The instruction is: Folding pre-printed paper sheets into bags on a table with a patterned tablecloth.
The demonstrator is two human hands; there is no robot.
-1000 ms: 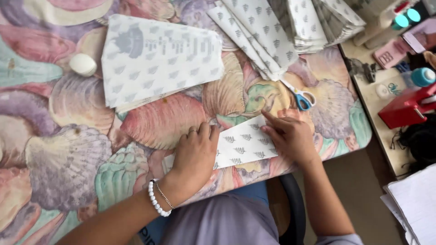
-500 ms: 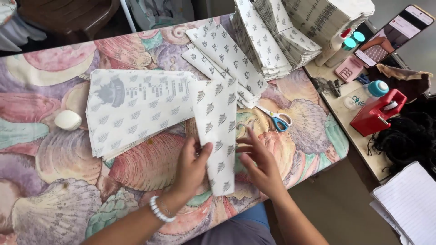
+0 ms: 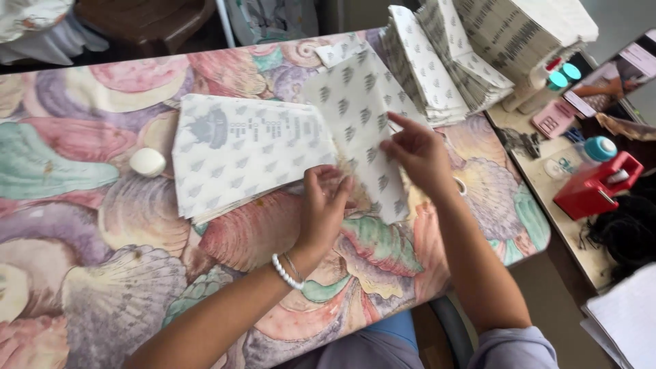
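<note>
A white sheet of paper (image 3: 355,116) printed with small grey tree shapes is lifted over the table. My right hand (image 3: 417,154) pinches its right edge near the middle. My left hand (image 3: 324,205), with a bead bracelet on the wrist, grips its lower left edge with curled fingers. To the left lies a flat pile of the same patterned paper folded into bags (image 3: 246,154).
The table wears a shell-patterned cloth (image 3: 102,225). A white oval lump (image 3: 147,162) sits left of the pile. Tall stacks of patterned paper (image 3: 437,61) stand at the back right. A side shelf holds a red tape dispenser (image 3: 594,184), bottles and small items.
The patterned sheet went from flat near the table's front edge to lifted and carried farther back. Both hands moved away from me with it, the right hand shifting to the sheet's right edge.
</note>
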